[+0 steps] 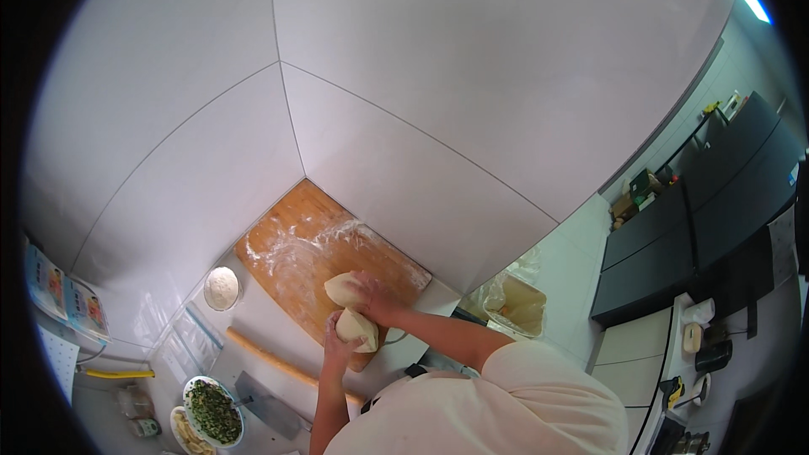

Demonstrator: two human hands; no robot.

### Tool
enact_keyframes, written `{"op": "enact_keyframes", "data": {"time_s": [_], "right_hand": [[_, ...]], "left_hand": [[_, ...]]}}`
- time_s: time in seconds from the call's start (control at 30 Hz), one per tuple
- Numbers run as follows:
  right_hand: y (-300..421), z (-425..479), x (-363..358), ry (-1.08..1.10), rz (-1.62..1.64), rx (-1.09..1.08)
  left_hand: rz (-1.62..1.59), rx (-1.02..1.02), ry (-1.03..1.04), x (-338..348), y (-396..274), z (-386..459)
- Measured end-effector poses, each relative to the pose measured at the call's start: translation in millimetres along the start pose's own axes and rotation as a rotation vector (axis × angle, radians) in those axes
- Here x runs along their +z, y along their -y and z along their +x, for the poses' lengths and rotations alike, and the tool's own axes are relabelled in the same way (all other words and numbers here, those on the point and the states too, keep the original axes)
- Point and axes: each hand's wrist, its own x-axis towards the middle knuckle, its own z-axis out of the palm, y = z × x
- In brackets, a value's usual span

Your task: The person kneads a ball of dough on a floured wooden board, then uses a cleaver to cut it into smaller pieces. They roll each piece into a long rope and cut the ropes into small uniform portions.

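Observation:
A piece of pale dough (356, 328) is gripped in my left hand (337, 340) over the near edge of a floured wooden board (297, 259). Just beyond it, my right hand (374, 299) holds another pale dough piece (343, 289) above the board. The two pieces lie close together; whether they are joined cannot be told. A wooden rolling pin (272, 360) rests on the counter to the left of the board. White flour fills a small bowl (222, 289) near the wall.
At the lower left stand a bowl of chopped green filling (213, 411), a dish of pale food (189, 433) and a cleaver (270, 406). Clear plastic bags (189, 341) lie by the wall. Walls meet behind the board. A lined bin (515, 303) stands to the right, below the counter.

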Motion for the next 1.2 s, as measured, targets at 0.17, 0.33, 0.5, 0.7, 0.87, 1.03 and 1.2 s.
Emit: {"op": "enact_keyframes", "data": {"time_s": [0.17,0.33,0.5,0.7,0.87,1.03,1.2], "right_hand": [[1.9,52.8,-37.2,0.201,-0.155,0.376],[33.4,62.4,-57.8,0.282,-0.145,0.378],[67.9,31.6,-7.6,0.146,-0.419,0.273],[24.7,53.2,-2.2,0.143,-0.296,0.251],[-15.8,106.0,-11.7,0.231,-0.097,0.348],[-40.7,125.3,-17.3,0.274,-0.213,0.458],[-47.0,137.4,-16.6,0.075,-0.444,0.305]], "left_hand": [[-0.216,-0.066,-0.119,-12.1,30.9,25.7],[-0.339,-0.027,-0.207,-38.5,44.1,46.4],[-0.178,-0.003,-0.26,-45.0,64.0,78.5],[0.111,0.1,-0.285,-47.4,68.0,117.3],[0.425,0.196,-0.458,-51.9,86.1,140.6],[0.783,0.157,-0.413,-43.1,61.0,139.8],[0.857,-0.069,-0.473,-36.8,45.1,139.5]]}}
